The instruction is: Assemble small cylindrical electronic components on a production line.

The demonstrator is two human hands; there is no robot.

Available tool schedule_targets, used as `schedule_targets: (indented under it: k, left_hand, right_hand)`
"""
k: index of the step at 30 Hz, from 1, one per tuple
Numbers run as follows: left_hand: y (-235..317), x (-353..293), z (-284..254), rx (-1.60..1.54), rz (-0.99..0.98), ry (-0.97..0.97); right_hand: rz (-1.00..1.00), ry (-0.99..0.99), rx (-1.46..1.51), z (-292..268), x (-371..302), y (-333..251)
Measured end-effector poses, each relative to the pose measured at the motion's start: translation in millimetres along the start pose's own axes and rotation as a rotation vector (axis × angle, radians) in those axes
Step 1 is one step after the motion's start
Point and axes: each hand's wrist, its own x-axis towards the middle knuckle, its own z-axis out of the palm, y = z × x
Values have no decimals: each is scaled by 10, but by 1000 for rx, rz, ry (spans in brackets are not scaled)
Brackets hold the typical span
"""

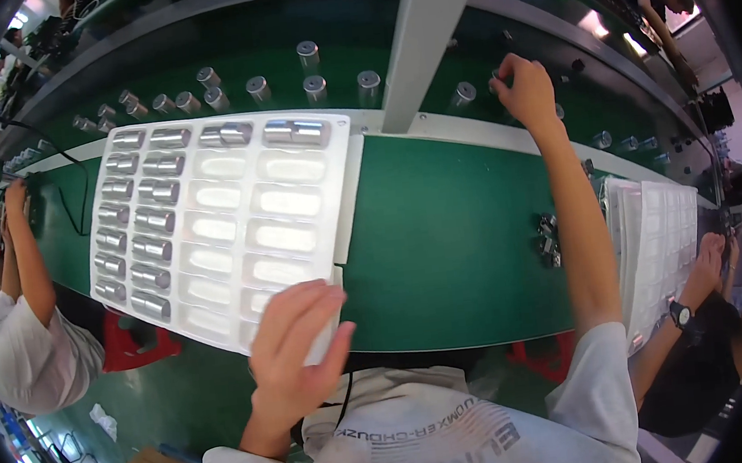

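Observation:
A white plastic tray [304,233] with rows of oblong pockets lies on the green bench in front of me, tilted to the left. Silver metal cylinders [156,220] fill its two left columns and the far pockets of the other two. My left hand [293,353] lies over the tray's near right corner, fingers stretched and thumb apart. Reaching far right across the bench, my right hand [525,92] has its thumb and fingers closed on a small metal cylinder [494,84], mostly hidden by the fingertips. Another metal cylinder [463,93] stands just left of it.
Several upright cylinders [259,89] stand along the green shelf behind the tray. A grey post [428,38] rises between them and my right hand. Small metal parts [549,239] lie beside my right forearm, near stacked white trays [658,240]. Co-workers sit on both sides.

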Motion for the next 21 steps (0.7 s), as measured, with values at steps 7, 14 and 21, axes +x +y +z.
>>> schedule_targets:
  k: [7, 14, 21]
  left_hand:
    - [-200, -85, -355, 160, -70, 158]
    - [-219, -84, -252, 232, -73, 54]
    - [-326, -158, -272, 278, -47, 49]
  right_hand:
    - [-85, 25, 104, 103, 494, -35]
    - [-341, -466, 125, 737, 1037, -84]
    - [-235, -268, -206, 590, 824, 904]
